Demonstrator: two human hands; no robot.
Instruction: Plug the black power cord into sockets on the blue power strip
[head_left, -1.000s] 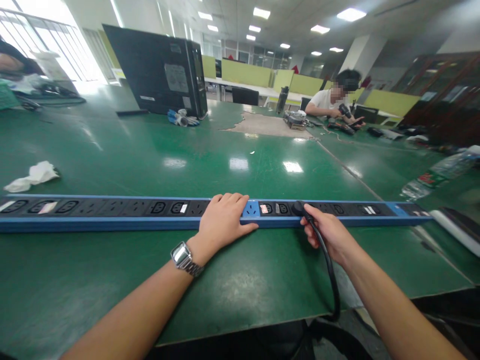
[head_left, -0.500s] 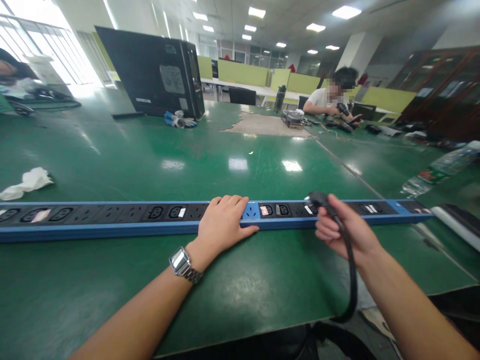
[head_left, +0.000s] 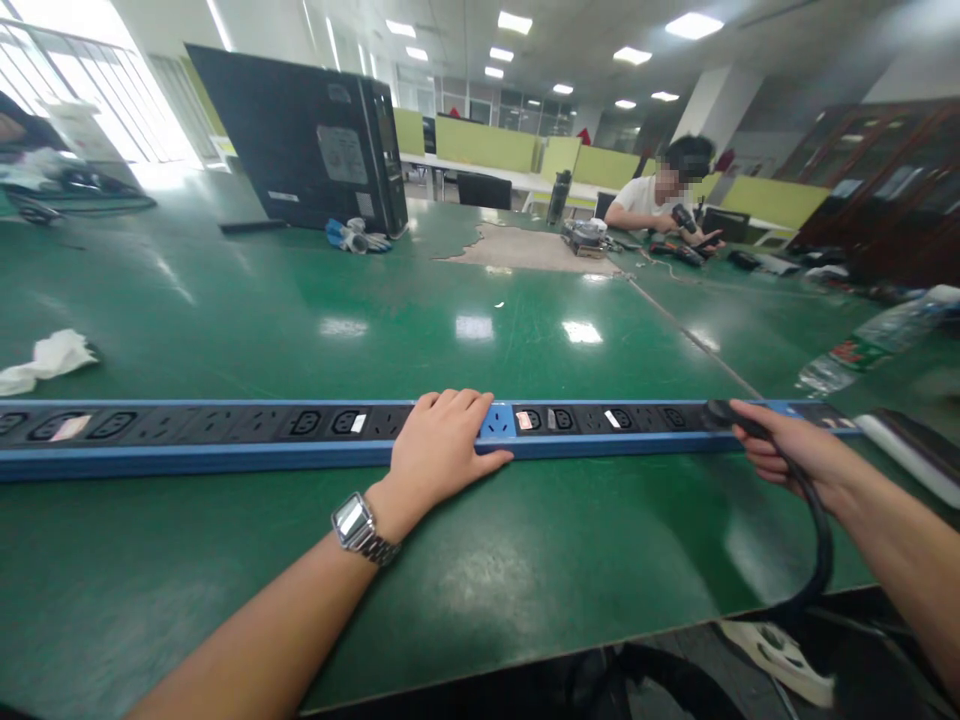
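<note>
A long blue power strip [head_left: 622, 443] with black socket faces runs across the table. My left hand [head_left: 442, 440], with a watch [head_left: 355, 522] on the wrist, rests over the strip beside its blue socket section, fingers over the top and thumb apart along the front edge. Toward the strip's right end, my right hand [head_left: 787, 445] is closed around a black plug [head_left: 726, 414] on a thick black cable [head_left: 823, 540]. The plug lies over the socket face; whether its pins are in a socket is hidden. The cable curves down past the table's front edge.
The green table [head_left: 480, 590] holds a black computer case [head_left: 300, 150], gloves [head_left: 356, 237], crumpled tissue [head_left: 52, 358] and a water bottle [head_left: 874, 342]. Another person [head_left: 664, 190] sits at the far right side. A shoe [head_left: 780, 655] shows below the table edge.
My right hand has moved right along the strip with the plug, which is now down at the socket face. My left hand stays in place on the strip.
</note>
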